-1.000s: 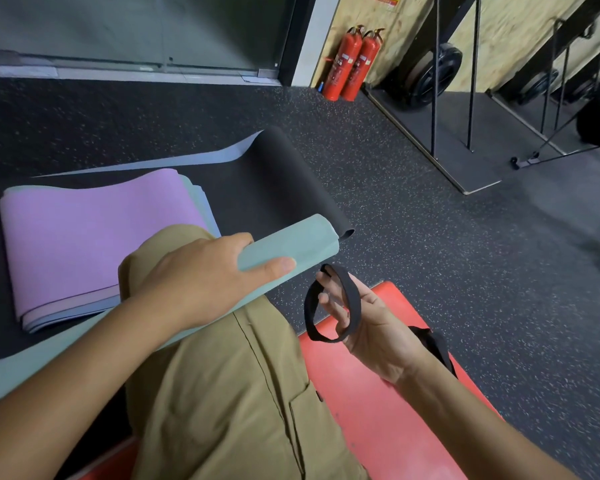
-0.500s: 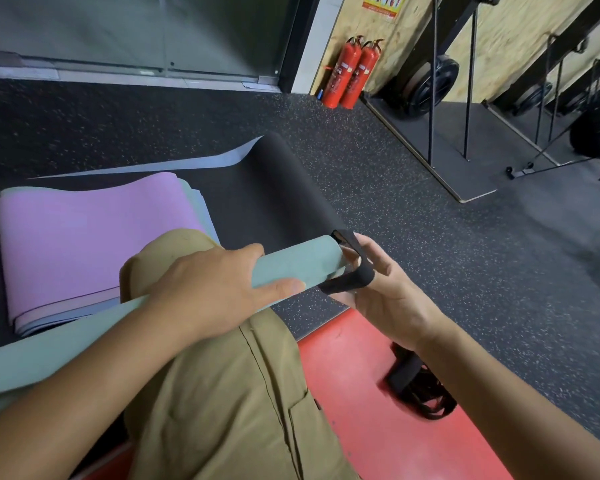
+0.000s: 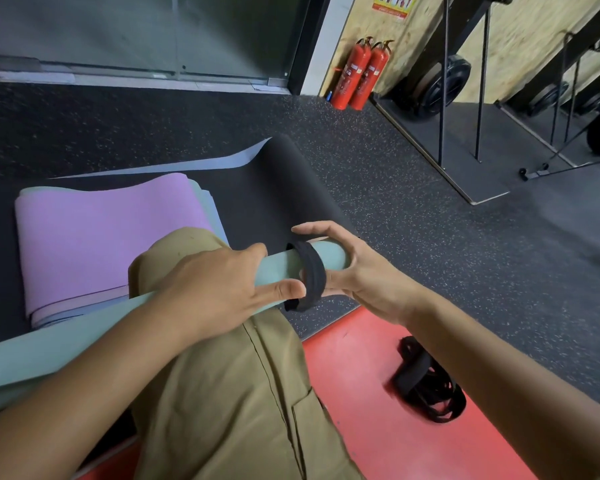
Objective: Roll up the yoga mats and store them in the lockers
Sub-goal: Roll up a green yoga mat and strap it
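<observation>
- The rolled teal yoga mat [image 3: 278, 268] lies across the person's raised knee [image 3: 174, 251], which is clad in khaki trousers. The knee serves as a support, so neither hand has to carry the roll's weight.
- The left hand [image 3: 219, 289] is closed over the roll just inboard of its right end, fingers wrapped over the top and thumb extended along the near side. Judged purpose: to keep the roll tight and stop it from unwinding.
- The black elastic strap [image 3: 312, 275] encircles the roll near its right end, between the two hands.
- The right hand [image 3: 354, 271] cups the end of the roll with fingers spread and curled, half closed. The lower fingers touch the strap; a firm pinch on it cannot be confirmed.
- Judged step: seating the strap inward along the roll so that the mat stays bound for storage.
- A bundle of spare black straps [image 3: 426, 386] lies on the red mat [image 3: 378, 427] beside the right forearm, within easy reach for the next rolls.
- A folded stack topped by a pink yoga mat [image 3: 111, 230] rests on an unrolled black mat [image 3: 274, 188] on the floor beyond the knee. These are not yet rolled.
- No lockers are in view.
</observation>
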Demonstrator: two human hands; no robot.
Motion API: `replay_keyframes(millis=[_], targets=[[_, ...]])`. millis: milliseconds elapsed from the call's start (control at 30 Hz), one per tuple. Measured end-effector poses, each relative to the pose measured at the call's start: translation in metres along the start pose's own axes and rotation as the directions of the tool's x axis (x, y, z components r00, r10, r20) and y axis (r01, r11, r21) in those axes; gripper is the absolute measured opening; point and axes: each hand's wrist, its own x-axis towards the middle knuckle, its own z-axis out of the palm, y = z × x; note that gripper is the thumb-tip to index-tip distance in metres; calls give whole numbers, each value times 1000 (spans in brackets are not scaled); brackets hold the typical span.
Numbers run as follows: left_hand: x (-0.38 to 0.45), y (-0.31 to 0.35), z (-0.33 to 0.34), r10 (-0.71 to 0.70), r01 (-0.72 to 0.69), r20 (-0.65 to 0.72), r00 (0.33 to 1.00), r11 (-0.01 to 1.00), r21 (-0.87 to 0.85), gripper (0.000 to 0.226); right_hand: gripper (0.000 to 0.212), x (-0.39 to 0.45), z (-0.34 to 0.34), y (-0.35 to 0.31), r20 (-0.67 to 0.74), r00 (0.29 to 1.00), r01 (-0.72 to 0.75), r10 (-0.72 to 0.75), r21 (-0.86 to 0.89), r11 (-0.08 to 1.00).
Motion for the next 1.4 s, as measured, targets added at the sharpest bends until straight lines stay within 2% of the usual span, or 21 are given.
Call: replay_keyframes(millis=[100, 200, 267, 333, 433, 500, 600, 867, 967, 1167, 1267, 1400], targets=[[-5, -1, 0, -20, 17, -49, 999, 998, -61, 96, 46, 1, 2, 3, -21, 999, 36, -36, -7, 999], [-11, 0, -3, -70, 42, -147, 987, 982, -183, 86, 43, 3, 5, 1, -36, 995, 94, -95, -46, 995], [-13, 3, -8, -48, 15, -194, 980, 985, -171, 79, 44, 4, 7, 0, -46, 992, 111, -114, -50, 993], [-12, 3, -15, -44, 13, -148, 988, 979, -204, 81, 42, 4, 8, 1, -39, 993, 108, -109, -35, 994], [-3, 2, -26, 22, -46, -67, 997, 922, -384, 84, 38, 5, 7, 3, -12, 994, 106, -106, 0, 994], [2, 7, -33, 92, -95, -29, 995, 895, -436, 73, 37, 6, 8, 3, -25, 993, 118, -117, 42, 992], [12, 17, -37, 119, -88, 62, 991, 923, -375, 52, 38, 4, 7, 4, -56, 991, 130, -124, 125, 984], [16, 7, -34, 49, 7, 179, 983, 955, -296, 39, 39, 1, 0, 17, -145, 985, 123, -99, 171, 978], [14, 2, -32, 40, 25, 204, 978, 953, -303, 42, 39, 1, -2, 20, -147, 984, 127, -100, 183, 975], [6, -8, -41, 2, 92, 261, 965, 933, -348, 69, 42, 3, -1, 22, -175, 978, 144, -112, 188, 971], [-1, -8, -42, -24, 109, 249, 968, 936, -336, 80, 44, 3, 2, 21, -166, 978, 151, -123, 170, 974], [-22, -15, -40, -43, 100, 179, 983, 942, -322, 109, 43, 5, 5, 15, -144, 980, 160, -139, 143, 977]])
